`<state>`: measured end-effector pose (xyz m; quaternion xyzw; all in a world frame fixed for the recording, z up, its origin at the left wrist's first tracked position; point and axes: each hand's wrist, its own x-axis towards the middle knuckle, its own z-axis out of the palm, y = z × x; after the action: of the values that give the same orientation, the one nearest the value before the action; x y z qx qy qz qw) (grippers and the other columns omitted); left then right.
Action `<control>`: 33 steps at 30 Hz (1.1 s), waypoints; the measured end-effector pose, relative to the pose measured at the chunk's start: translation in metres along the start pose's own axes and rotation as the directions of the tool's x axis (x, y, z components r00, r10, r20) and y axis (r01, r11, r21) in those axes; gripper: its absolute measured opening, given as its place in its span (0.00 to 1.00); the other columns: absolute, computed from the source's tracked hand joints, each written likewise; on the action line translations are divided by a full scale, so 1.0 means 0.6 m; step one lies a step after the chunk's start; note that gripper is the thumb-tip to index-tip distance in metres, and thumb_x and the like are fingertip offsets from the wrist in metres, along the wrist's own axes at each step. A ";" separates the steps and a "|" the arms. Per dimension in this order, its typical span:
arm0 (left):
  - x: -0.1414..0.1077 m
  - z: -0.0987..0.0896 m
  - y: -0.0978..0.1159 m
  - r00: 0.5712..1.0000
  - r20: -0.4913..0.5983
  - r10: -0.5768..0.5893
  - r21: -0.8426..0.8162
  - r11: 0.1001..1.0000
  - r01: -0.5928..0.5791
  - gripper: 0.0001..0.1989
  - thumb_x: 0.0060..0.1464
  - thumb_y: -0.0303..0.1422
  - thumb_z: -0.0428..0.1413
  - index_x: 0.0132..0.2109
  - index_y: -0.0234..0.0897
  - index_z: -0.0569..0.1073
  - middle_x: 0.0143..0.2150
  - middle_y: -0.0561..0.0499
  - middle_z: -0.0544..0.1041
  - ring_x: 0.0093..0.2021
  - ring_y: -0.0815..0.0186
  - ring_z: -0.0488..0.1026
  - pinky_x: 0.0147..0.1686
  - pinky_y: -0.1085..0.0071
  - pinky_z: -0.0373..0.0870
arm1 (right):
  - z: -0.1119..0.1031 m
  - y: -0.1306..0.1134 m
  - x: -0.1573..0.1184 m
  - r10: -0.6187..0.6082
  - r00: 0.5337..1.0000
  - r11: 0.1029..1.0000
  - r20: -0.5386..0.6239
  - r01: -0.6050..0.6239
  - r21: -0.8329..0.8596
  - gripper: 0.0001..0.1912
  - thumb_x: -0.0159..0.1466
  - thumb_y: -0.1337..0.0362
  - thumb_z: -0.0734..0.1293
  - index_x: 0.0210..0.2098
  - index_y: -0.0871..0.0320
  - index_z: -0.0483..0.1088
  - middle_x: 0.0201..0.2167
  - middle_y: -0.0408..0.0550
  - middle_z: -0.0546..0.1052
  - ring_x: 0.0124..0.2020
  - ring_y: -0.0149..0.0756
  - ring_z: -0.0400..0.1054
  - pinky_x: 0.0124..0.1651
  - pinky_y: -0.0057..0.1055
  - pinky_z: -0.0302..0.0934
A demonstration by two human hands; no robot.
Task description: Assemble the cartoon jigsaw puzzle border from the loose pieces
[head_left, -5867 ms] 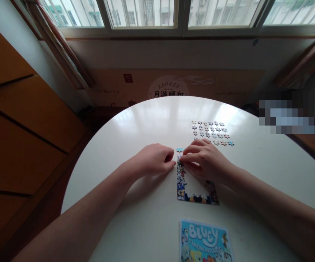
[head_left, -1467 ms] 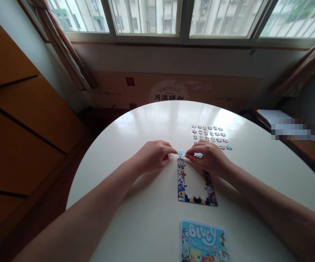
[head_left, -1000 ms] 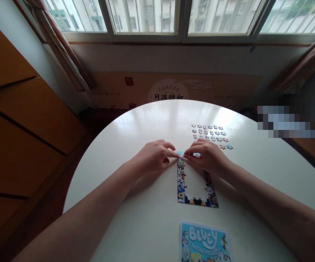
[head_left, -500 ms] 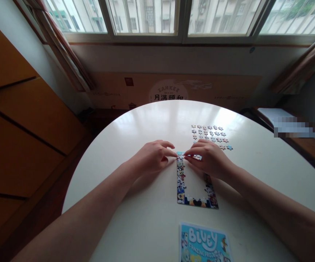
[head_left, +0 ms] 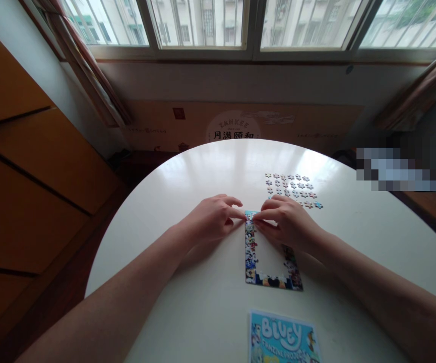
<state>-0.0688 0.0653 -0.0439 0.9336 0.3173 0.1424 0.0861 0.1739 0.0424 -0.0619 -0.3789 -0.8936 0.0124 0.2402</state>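
A jigsaw puzzle [head_left: 250, 252] lies on the white table, its border joined into an upright rectangle around a bare middle. My left hand [head_left: 214, 217] rests at its upper left side, index fingertip touching the edge, the other fingers loosely bent and apart. My right hand [head_left: 288, 219] reaches over the upper right part with thumb and index finger pinched at the inner side of the top left corner. The puzzle piece at those fingertips is mostly hidden. This hand also covers much of the puzzle's top and upper right side.
Several loose puzzle pieces [head_left: 295, 185] lie in rows beyond my right hand. Nearer to me, a blue printed "Bluey" card or sheet [head_left: 282, 338] lies on the round table [head_left: 187, 307]. A wooden cabinet [head_left: 21, 201] stands at the left, and windows [head_left: 202, 25] are ahead.
My right hand's fingertips have shifted slightly left and down onto the puzzle's upper left inner edge. My left hand stays nearly still.
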 end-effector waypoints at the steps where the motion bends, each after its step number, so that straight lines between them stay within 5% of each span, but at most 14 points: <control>1: 0.000 0.000 0.001 1.000 -0.002 -0.002 -0.002 1.000 0.002 0.14 0.63 0.33 0.53 0.48 0.51 0.82 0.54 0.48 0.78 0.51 0.58 0.74 0.48 0.60 0.73 | 0.000 0.000 0.000 0.000 1.000 1.000 0.000 0.000 -0.002 0.09 0.66 0.62 0.67 0.35 0.48 0.81 0.31 0.43 0.79 0.33 0.37 0.68 0.39 0.36 0.59; 33: 0.004 0.006 0.000 0.999 -0.038 0.011 0.024 1.000 -0.010 0.14 0.61 0.30 0.54 0.47 0.51 0.82 0.52 0.49 0.79 0.49 0.59 0.75 0.46 0.61 0.73 | 0.005 -0.003 0.004 0.032 0.999 0.999 0.009 -0.032 0.010 0.08 0.65 0.64 0.66 0.37 0.50 0.79 0.31 0.44 0.79 0.33 0.37 0.66 0.41 0.36 0.58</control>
<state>-0.0660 0.0663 -0.0466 0.9334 0.3155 0.1570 0.0681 0.1698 0.0429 -0.0632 -0.3921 -0.8884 0.0225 0.2378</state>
